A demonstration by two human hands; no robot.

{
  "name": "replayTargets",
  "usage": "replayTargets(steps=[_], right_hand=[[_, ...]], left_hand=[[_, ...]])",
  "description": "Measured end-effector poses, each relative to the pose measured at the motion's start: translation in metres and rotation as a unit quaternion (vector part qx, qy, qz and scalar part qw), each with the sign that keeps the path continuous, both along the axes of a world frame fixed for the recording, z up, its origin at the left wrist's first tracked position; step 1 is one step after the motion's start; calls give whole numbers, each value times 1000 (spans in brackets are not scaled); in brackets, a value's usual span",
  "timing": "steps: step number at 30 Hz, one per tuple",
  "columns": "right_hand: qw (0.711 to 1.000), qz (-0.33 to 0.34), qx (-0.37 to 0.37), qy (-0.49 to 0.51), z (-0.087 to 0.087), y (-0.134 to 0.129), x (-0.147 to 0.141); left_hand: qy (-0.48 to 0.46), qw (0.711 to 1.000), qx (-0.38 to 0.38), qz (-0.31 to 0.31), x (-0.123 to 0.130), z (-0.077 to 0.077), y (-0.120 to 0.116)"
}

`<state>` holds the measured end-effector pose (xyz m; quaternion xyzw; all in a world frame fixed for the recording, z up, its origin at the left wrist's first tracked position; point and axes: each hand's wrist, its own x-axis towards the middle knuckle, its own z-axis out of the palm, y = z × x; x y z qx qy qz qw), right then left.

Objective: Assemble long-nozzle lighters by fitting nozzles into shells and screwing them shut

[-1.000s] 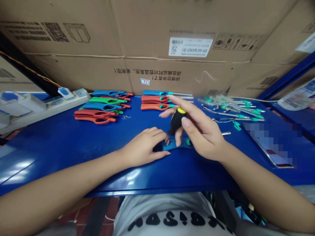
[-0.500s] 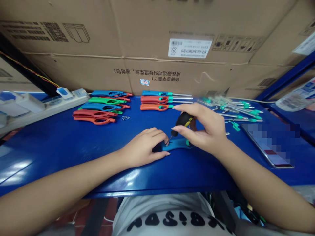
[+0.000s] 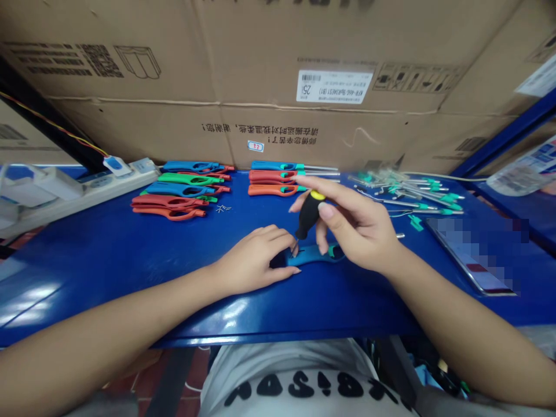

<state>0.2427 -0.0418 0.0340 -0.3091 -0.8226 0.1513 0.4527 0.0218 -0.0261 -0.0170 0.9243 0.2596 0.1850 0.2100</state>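
A blue lighter (image 3: 310, 255) with a green trigger lies flat on the table in front of me. My left hand (image 3: 260, 258) is closed on its left end, thumb on the near side and fingers on the far side. With my right hand (image 3: 356, 223) I grip a black and yellow screwdriver (image 3: 308, 215) near the top of its handle, between thumb and fingers. Its shaft slants down to the lighter's body beside my left fingertips. The tip and any screw under it are hidden by those fingers.
Coloured lighter shells (image 3: 182, 188) are stacked at the back left, with small screws (image 3: 223, 208) beside them. Assembled lighters (image 3: 278, 175) line the cardboard box (image 3: 260, 75). Metal tubes with green parts (image 3: 417, 188), a phone (image 3: 473, 260) and a power strip (image 3: 99, 185) flank the work area.
My right hand has shifted its fingers on the screwdriver, and the handle now stands more upright, showing more of its black side. My left hand and the lighter have stayed in place.
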Motion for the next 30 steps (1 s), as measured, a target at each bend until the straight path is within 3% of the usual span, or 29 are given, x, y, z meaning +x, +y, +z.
replayTargets(steps=[4, 8, 13, 14, 18, 23, 27, 30], right_hand=[[992, -21, 125, -15, 2, -1, 0], [999, 36, 22, -19, 6, -3, -1], [989, -27, 142, -40, 9, -3, -1], [989, -30, 138, -39, 8, -3, -1], [1000, 28, 7, -10, 7, 0, 2], [994, -18, 102, -35, 7, 0, 2], [999, 40, 24, -22, 7, -4, -2], [996, 10, 93, -9, 6, -4, -4]], left_hand=[[-7, 1000, 16, 6, 0, -2, 0], [-3, 1000, 9, 7, 0, -2, 0], [-4, 1000, 5, 16, 1, 0, -1], [-4, 1000, 3, 16, 2, 0, -2], [0, 1000, -8, 11, 2, 2, -2], [-3, 1000, -9, 12, 2, 3, -2], [-3, 1000, -5, 14, 2, 1, -2], [3, 1000, 3, 23, 2, -1, -2]])
